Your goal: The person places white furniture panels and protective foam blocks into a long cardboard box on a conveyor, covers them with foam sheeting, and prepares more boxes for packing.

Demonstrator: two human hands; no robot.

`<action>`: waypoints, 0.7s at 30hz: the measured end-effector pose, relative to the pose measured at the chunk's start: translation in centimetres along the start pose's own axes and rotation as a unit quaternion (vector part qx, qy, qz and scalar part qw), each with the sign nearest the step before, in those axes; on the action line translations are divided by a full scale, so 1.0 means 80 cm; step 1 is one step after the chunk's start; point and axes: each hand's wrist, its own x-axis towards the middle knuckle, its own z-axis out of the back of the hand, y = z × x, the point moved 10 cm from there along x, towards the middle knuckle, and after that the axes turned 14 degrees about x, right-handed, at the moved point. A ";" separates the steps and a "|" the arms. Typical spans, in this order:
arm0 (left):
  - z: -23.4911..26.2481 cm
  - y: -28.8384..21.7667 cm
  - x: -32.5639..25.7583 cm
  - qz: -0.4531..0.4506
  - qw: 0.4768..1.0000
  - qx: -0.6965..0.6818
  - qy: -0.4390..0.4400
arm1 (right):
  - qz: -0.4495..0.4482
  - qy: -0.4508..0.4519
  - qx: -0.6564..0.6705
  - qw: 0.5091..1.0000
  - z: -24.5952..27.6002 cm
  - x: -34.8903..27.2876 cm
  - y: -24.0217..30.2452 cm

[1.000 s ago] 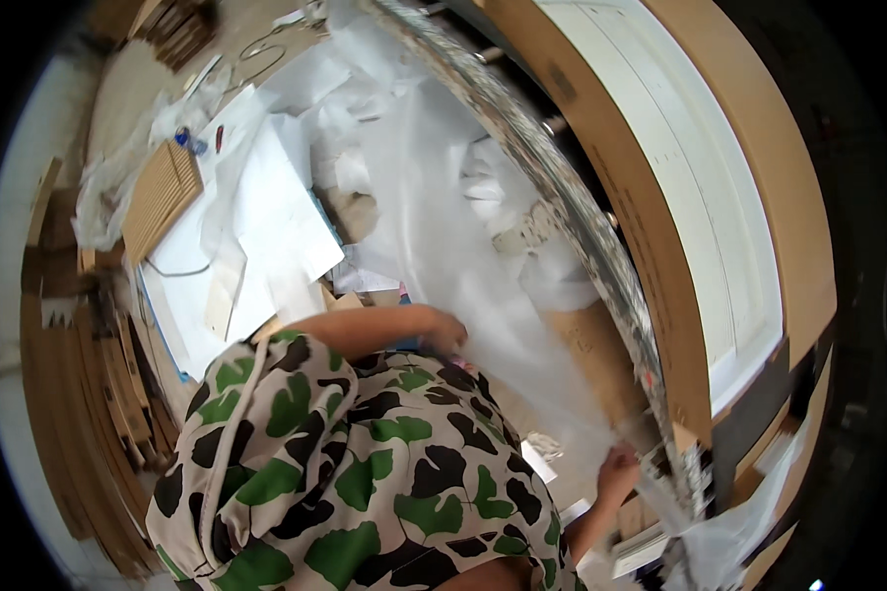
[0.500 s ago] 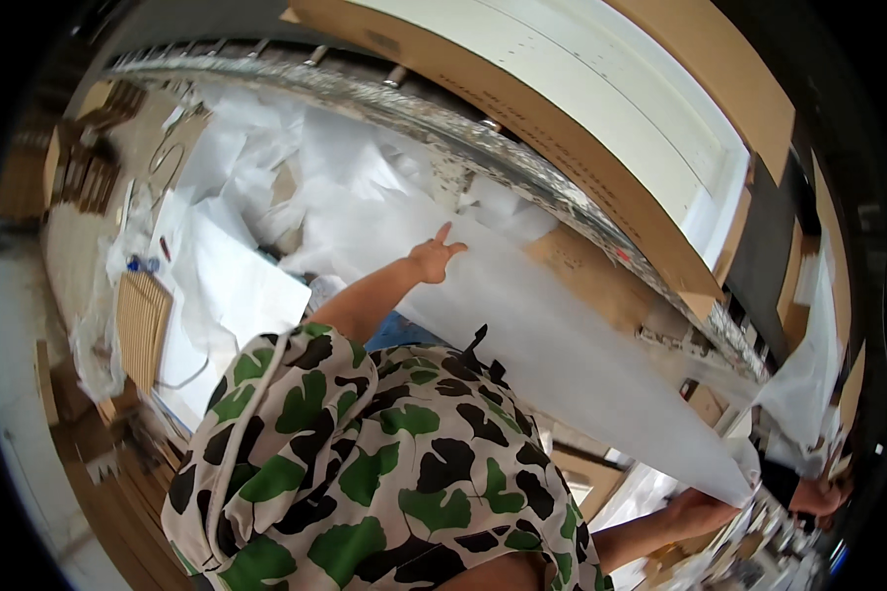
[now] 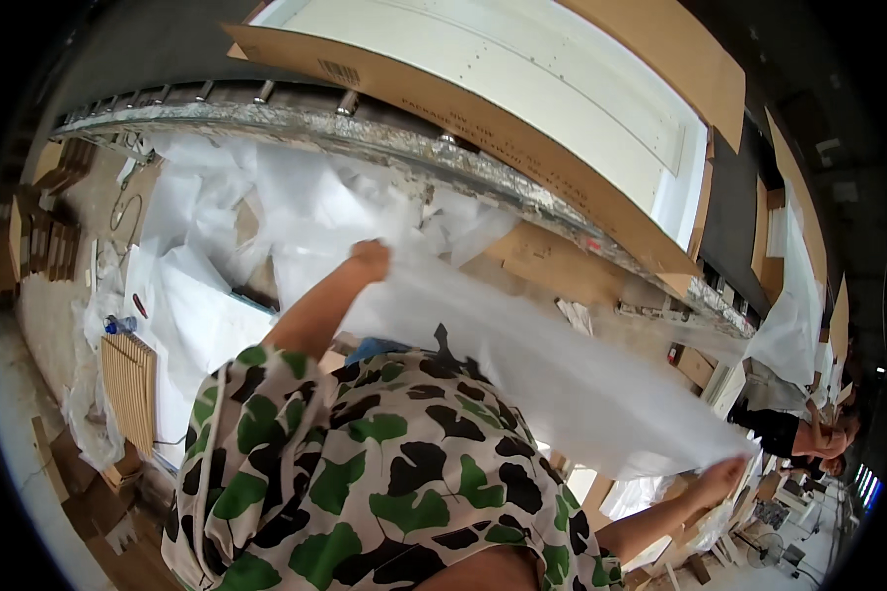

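A long strip of white, translucent foam packing sheet (image 3: 552, 360) stretches across in front of me. Its upper left part is gripped in my closed left hand (image 3: 370, 261). My right hand (image 3: 724, 478), closed as well, holds the opposite end low on the right. Between the hands the sheet hangs in a broad, slightly slanted band. Beyond it, a long open cardboard box (image 3: 414, 103) lies on a roller conveyor (image 3: 266, 123), with white panels (image 3: 522, 79) inside.
Crumpled white foam (image 3: 207, 187) and a white board (image 3: 192, 295) lie on the left, beside a stack of cardboard strips (image 3: 128, 394). Flattened cardboard (image 3: 562, 261) is under the conveyor. Another person (image 3: 803, 433) stands at the far right.
My left hand, open with fingers spread before, has closed on the foam sheet and shifted left. My right hand has risen slightly with its end. The whole view has turned a little.
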 end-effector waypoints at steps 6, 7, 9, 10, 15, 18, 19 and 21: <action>0.033 0.261 -0.239 0.270 0.792 -0.521 -0.168 | -0.356 0.270 0.134 0.885 -0.149 -0.124 -0.101; 0.056 0.299 -0.274 0.294 0.725 -0.576 -0.236 | -0.466 0.204 0.324 0.798 -0.169 -0.130 -0.075; 0.160 0.341 -0.334 0.176 0.586 -0.629 -0.480 | -0.489 0.155 0.484 0.709 -0.191 -0.086 0.006; 0.238 0.334 -0.363 0.156 0.566 -0.596 -0.548 | -0.433 0.131 0.613 0.647 -0.185 -0.050 -0.027; 0.476 0.312 -0.414 -0.061 0.497 -0.363 -0.786 | -0.178 -0.069 0.671 0.716 -0.133 0.092 0.197; 0.571 0.314 -0.434 -0.025 0.489 -0.120 -0.864 | 0.050 -0.133 0.212 0.967 -0.110 0.132 0.280; 0.612 0.296 -0.425 0.005 0.571 -0.068 -0.818 | 0.131 -0.151 0.198 0.960 -0.105 0.154 0.287; 0.651 0.293 -0.406 0.008 0.467 0.025 -0.884 | 0.136 -0.168 0.096 0.972 -0.127 0.166 0.341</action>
